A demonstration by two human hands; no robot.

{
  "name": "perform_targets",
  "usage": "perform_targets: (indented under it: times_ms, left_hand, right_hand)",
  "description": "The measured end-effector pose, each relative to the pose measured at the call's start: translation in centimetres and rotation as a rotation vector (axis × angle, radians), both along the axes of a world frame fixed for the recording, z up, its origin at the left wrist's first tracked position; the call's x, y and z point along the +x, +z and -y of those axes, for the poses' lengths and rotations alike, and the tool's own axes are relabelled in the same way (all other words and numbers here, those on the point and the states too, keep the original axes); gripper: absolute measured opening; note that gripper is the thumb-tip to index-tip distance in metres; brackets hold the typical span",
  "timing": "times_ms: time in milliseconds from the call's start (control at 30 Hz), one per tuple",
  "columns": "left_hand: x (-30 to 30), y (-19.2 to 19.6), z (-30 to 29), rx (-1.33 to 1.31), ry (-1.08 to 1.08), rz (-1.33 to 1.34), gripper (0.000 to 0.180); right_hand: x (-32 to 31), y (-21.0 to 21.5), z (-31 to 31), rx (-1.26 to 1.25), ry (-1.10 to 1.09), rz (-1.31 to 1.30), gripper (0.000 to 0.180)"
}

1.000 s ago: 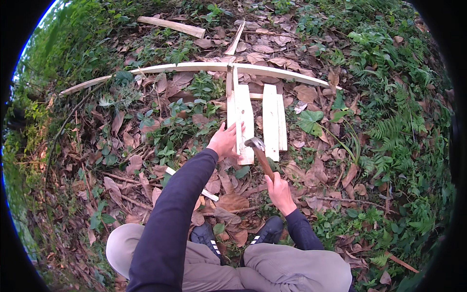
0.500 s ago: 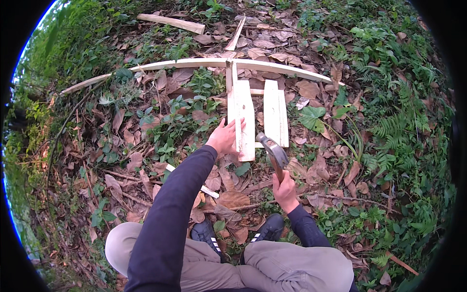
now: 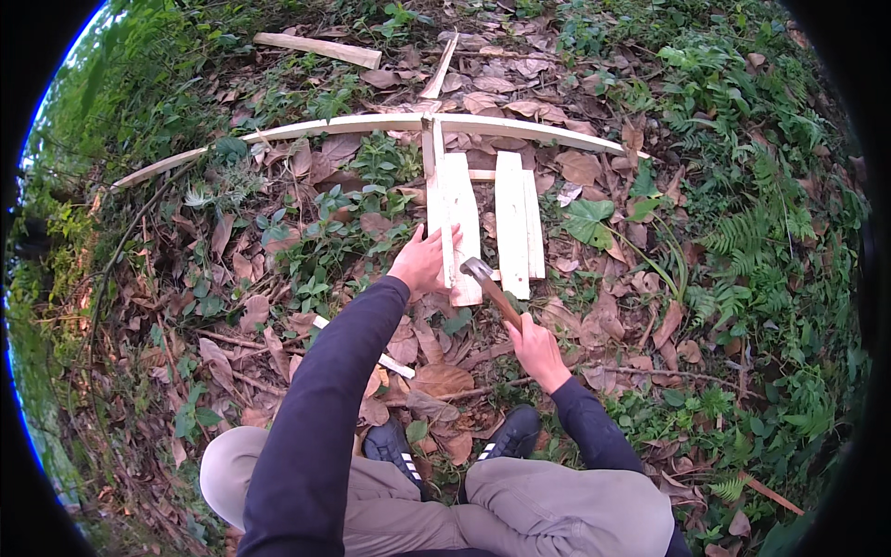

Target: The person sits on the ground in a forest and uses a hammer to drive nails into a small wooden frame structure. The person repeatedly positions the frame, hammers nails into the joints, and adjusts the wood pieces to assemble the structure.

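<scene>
your left hand [image 3: 422, 263] flat, fingers pressed on plank [image 3: 461, 227] edge | your right hand [image 3: 535, 348] fist round hammer [image 3: 489, 285] handle, head seemingly above plank end

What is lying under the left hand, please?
The left hand presses on the near end of a pale wooden slat. Dry leaves lie around; the ground directly beneath the slat is covered.
</scene>
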State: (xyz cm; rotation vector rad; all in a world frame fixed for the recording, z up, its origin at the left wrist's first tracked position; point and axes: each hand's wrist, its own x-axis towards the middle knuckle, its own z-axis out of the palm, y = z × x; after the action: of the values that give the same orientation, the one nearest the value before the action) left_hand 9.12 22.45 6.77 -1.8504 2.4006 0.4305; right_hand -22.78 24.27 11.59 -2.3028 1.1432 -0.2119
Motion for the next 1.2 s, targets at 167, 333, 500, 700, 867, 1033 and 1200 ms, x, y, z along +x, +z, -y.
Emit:
perform_targets:
  times_ms: [167,333,500,700,867,1033,1200]
  left_hand:
    - [0.1,0.6,-0.4,-0.019,0.006,-0.045,0.128]
    - [-0.1,-0.5,0.3,-0.06,-0.046,0.036,0.129]
    - [0.5,-0.2,-0.5,-0.064,-0.023,0.001,0.128]
    - [0.1,1.6,0.9,-0.139,-0.093,0.038,0.126]
    - [0.1,1.5,1.7,-0.252,-0.158,0.017,0.121]
    - [-0.3,2.4,2.6,-0.095,-0.25,0.114,0.123]
    - [0.5,-1.0,1.9,-0.186,-0.173,-0.072,0.117]
  right_hand:
    - [0.1,2.1,-1.1,-0.248,-0.163,0.419,0.022]
    - [-0.8,-1.4,-0.6,-0.008,0.064,-0.046,0.024]
    - [1.2,1.8,-1.8,0.182,-0.155,0.272,0.024]
    - [6.2,-2.7,2.7,0.24,-0.369,0.615,0.043]
    - [8.5,-4.3,3.2,0.944,-0.556,0.695,0.053]
    - [8.1,-4.1,3.1,0.857,-0.475,0.632,0.051]
    - [8.5,-4.2,3.0,0.886,-0.486,0.659,0.05]
